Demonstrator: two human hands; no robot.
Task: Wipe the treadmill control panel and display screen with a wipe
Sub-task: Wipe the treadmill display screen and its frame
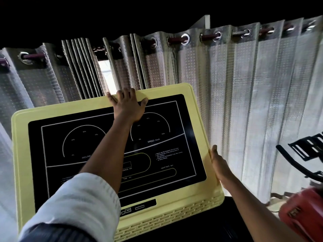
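Control panel (197,198): yellow-framed, tilted toward the person; black display screen (183,163) fills it.
Wipe: not seen; possibly under the left palm, cannot tell.
Left hand (128,105): fingers spread flat, pressing the panel's top edge.
Right hand (219,163): straight, relaxed fingers against the panel's right edge, likely steadying it.
Curtain (244,84): behind the panel.

The control panel (18,154) has a pale yellow plastic frame that looks smooth and dull, with a bumpy grid of little slots (174,219) along its bottom edge. The display screen (52,180) is black, flat and glossy. The curtain (253,102) is thin grey cloth covered in tiny raised dots, hung by shiny metal rings (185,38), and the sleeve (78,203) is soft white cloth.
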